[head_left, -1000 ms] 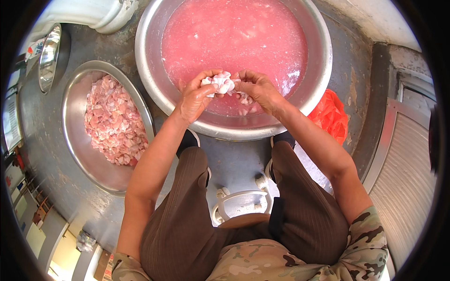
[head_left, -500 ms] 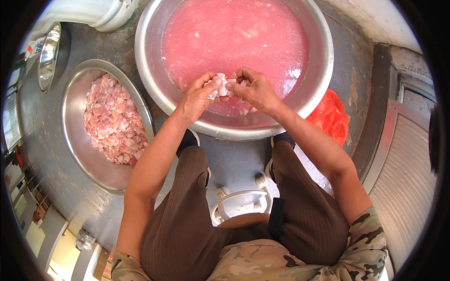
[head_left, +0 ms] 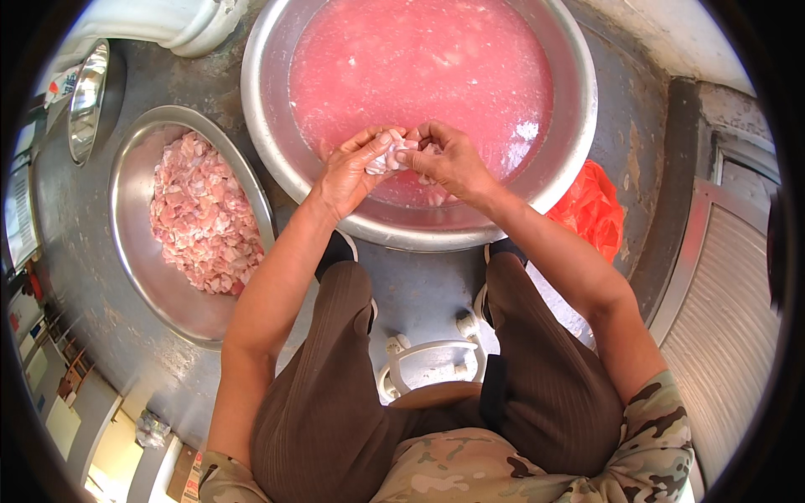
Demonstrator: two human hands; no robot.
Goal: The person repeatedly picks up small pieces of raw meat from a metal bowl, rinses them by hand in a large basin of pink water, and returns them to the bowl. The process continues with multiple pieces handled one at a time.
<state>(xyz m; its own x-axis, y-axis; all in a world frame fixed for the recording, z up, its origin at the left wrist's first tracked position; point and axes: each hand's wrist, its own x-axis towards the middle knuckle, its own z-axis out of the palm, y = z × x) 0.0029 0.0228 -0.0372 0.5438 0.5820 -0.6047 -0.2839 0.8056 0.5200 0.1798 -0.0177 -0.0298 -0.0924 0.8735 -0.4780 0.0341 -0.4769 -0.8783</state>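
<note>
Both hands are over the near side of a large metal basin [head_left: 272, 142] full of cloudy pink water [head_left: 419, 75]. My left hand [head_left: 346, 178] is closed on pale pink pieces of raw meat [head_left: 388, 155]. From the other side, my right hand [head_left: 459, 168] pinches the meat between thumb and fingers. More pale meat shows under the right fingers, and a few bits lie at the water's surface just below. The exact cut of the meat cannot be made out.
To the left, a wide metal bowl [head_left: 134, 243] holds a heap of cut raw meat [head_left: 205, 214]. Farther left a shiny metal bowl [head_left: 88, 101] stands tilted. An orange-red plastic bag [head_left: 591, 210] lies against the basin's right side. A white wheeled stool base [head_left: 432, 348] is between my legs.
My fingers have shifted slightly around the meat, and more of it shows on top of the left fingers. The arms, basin and bowls stay in place.
</note>
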